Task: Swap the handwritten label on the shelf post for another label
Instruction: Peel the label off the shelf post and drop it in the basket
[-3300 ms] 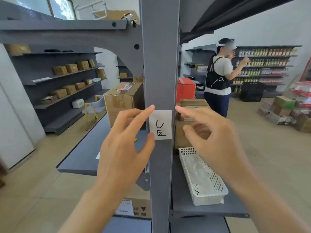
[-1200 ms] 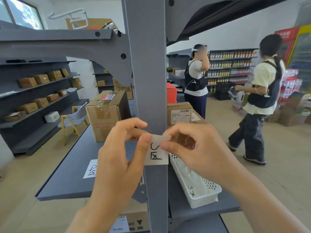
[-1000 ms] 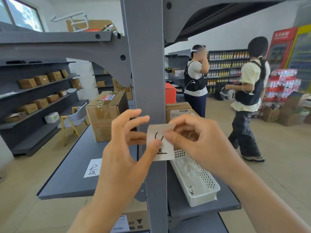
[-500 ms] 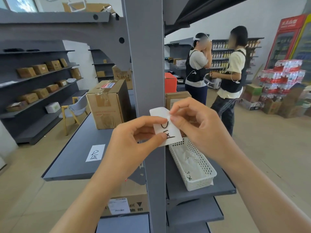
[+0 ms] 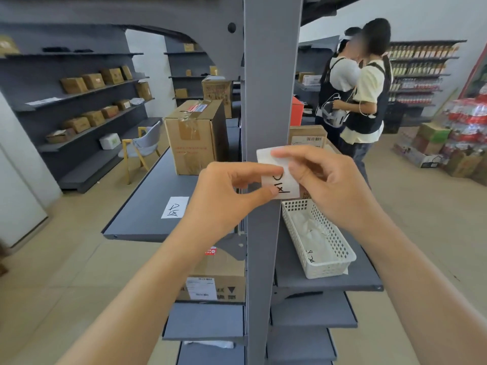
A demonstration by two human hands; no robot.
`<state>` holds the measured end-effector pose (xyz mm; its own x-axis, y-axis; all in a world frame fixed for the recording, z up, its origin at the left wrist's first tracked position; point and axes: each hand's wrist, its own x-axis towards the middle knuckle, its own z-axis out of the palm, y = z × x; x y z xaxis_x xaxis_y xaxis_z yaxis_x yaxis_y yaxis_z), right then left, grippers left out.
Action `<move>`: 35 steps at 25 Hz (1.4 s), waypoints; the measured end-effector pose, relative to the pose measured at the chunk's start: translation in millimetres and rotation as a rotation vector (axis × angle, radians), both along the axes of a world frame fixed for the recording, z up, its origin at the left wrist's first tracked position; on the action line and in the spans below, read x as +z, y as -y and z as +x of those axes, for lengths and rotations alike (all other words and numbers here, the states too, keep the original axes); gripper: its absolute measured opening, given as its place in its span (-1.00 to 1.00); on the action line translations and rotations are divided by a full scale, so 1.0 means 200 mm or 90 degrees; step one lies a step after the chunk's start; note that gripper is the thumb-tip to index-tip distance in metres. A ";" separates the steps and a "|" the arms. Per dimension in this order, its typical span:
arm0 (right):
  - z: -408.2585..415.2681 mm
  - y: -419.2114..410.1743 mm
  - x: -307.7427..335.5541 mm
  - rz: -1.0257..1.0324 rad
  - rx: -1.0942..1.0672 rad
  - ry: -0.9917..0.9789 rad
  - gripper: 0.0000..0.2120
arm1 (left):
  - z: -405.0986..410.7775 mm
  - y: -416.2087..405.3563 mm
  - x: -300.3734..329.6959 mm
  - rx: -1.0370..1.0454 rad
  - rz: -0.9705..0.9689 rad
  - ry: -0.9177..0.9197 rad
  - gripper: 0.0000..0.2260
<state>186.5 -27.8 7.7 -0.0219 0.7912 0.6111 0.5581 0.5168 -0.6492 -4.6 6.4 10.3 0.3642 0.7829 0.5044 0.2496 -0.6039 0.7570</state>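
Both hands meet in front of the grey shelf post (image 5: pixel 271 101) and share one small white label (image 5: pixel 280 177). The left hand (image 5: pixel 226 198) pinches the label's lower left edge between thumb and forefinger, the thumb tip pressed just beside the black handwritten marks. The right hand (image 5: pixel 329 185) grips the label from the right side, its forefinger laid over the upper edge and its thumb on the face of the paper. The label sits tilted, its writing turned sideways, and its top left corner overlaps the right face of the post; whether any part of it is stuck to the metal cannot be told.

To the right of the post, just below the right hand, a white plastic basket (image 5: pixel 326 264) rests on a grey shelf board (image 5: pixel 329 284) and holds white slips, one showing dark handwriting. Behind the right hand, against the post's right side, stands a small brown carton (image 5: pixel 307 134) with a barcode sticker.

To the left of the post, another grey shelf board (image 5: pixel 147 204) carries a second white handwritten slip (image 5: pixel 174 207) lying flat, and farther back a taped cardboard box (image 5: pixel 193 135) stands upright. Below that board, close to the post, a lower cardboard box (image 5: pixel 218 280) with a printed sticker sits on a lower shelf.

Well to the right of the post and farther off, two people (image 5: pixel 361 101) stand close together.
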 end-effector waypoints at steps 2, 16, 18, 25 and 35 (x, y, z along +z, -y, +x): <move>0.00 -0.01 -0.01 -0.022 -0.005 0.021 -0.70 | 0.00 0.00 -0.01 0.048 0.041 -0.014 -0.68; -0.06 0.05 0.05 0.075 -0.208 0.308 -0.63 | 0.00 0.03 0.03 0.106 0.078 -0.015 -0.85; -0.07 0.04 0.05 0.097 -0.201 0.292 -0.64 | 0.01 0.05 0.03 0.124 0.097 -0.031 -0.88; -0.04 0.00 0.05 0.058 -0.186 0.160 -0.82 | 0.00 0.02 0.05 0.163 0.164 -0.073 -0.87; -0.08 -0.02 0.06 -0.039 -0.046 0.040 -0.88 | 0.05 0.00 0.03 0.042 -0.076 0.166 -0.87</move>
